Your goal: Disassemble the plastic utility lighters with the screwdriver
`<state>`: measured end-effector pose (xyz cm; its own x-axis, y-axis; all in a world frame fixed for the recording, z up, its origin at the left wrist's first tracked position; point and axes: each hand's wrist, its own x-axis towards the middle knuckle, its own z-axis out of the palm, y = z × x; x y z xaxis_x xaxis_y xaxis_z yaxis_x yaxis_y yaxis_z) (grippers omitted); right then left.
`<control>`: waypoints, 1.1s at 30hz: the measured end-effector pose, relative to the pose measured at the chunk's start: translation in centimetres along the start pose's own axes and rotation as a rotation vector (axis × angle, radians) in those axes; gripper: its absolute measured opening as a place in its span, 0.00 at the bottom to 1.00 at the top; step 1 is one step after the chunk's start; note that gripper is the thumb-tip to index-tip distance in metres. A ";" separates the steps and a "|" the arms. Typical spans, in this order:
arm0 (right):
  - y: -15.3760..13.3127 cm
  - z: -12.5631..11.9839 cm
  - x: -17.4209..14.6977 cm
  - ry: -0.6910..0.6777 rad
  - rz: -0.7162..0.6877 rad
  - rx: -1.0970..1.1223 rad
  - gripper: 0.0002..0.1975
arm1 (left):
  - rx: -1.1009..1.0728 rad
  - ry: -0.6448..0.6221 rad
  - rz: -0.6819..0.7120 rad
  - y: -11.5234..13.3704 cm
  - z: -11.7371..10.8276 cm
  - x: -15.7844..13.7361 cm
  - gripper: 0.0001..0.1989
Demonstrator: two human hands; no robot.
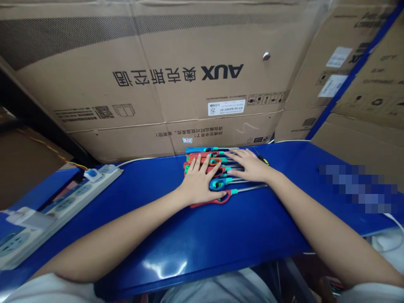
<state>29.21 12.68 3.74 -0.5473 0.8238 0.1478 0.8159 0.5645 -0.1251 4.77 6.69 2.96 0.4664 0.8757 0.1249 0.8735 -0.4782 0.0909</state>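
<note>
A row of long-necked lighters with coloured plastic handles and slim metal barrels (224, 170) lies on the glossy blue tabletop (151, 235), before the brown printed cardboard panel (179, 50). The left hand (196, 184) lies across the handles, fingers spread, its thumb by the trigger opening of the nearest red-handled lighter (227, 198). The right hand (252, 166) rests over the barrels, fingers apart, pinching nothing. Covering both ends probably steadies the loose row and keeps it aligned. The lighters' long axes run left to right, nearly parallel, handles left and barrel tips right; the nearest one slants, its tip angled slightly toward the panel.
</note>
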 end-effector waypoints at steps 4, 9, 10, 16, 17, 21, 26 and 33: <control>1.6 -0.9 -0.2 0.097 0.336 -0.091 0.32 | 0.020 0.007 -0.035 0.1 -0.1 0.2 0.56; 4.6 -0.9 -0.7 -0.016 0.671 -0.084 0.29 | -0.008 0.025 -0.012 1.1 -0.6 -1.6 0.54; 5.2 -0.7 -0.7 -0.052 0.699 -0.066 0.29 | -0.022 0.010 0.028 1.3 -0.7 -2.1 0.52; 6.4 -0.9 -0.7 -0.009 0.702 0.018 0.24 | -0.072 -0.033 0.216 1.9 -1.0 -5.4 0.40; 6.3 -1.4 -0.8 0.049 0.692 0.026 0.24 | -0.078 -0.006 0.228 2.0 -1.2 -6.0 0.37; 4.5 -4.0 -1.0 0.331 0.577 0.053 0.18 | -0.110 0.074 0.154 1.8 -2.2 -8.4 0.26; -0.7 -6.7 0.4 0.756 0.219 0.387 0.11 | -0.076 0.081 0.014 0.2 -3.2 -10.0 0.13; -11.4 -8.0 2.5 0.721 -0.170 0.584 0.10 | -0.248 0.024 -0.058 -0.3 -2.4 -10.6 0.13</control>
<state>20.08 7.91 13.34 -0.2433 0.6072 0.7564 0.4061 0.7719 -0.4891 -0.77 -2.57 3.99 0.4103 0.9018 0.1359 0.8365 -0.4315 0.3378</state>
